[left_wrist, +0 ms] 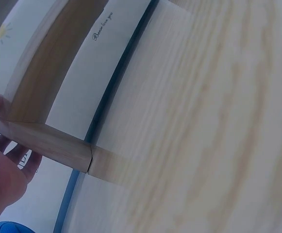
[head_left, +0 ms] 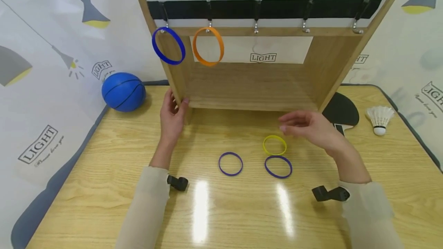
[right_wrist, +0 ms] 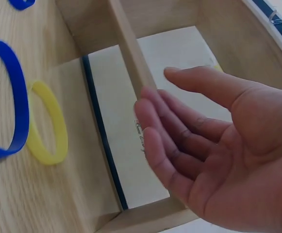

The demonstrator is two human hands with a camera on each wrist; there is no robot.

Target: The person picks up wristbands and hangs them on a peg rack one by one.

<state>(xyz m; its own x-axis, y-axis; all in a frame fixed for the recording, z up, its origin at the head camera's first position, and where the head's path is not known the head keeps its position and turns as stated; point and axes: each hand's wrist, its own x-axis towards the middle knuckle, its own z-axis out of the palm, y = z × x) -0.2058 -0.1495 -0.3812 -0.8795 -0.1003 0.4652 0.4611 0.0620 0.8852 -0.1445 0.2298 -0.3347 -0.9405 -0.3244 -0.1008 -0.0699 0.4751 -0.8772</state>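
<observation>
My left hand grips the lower left side panel of a wooden rack, thumb on the front and fingers behind. My right hand is relaxed and holds nothing, fingers slightly bent, near the rack's lower right front. Close to it on the table lies a yellow wristband, with a blue wristband nearer me and a second blue wristband to the left. From the two leftmost hooks of the rack hang a blue wristband and an orange wristband.
Three more metal hooks line the rack's top bar to the right. A blue ball sits at the back left of the table. Right of the rack are a black paddle, partly hidden, and a white shuttlecock. Printed cloth hangs behind.
</observation>
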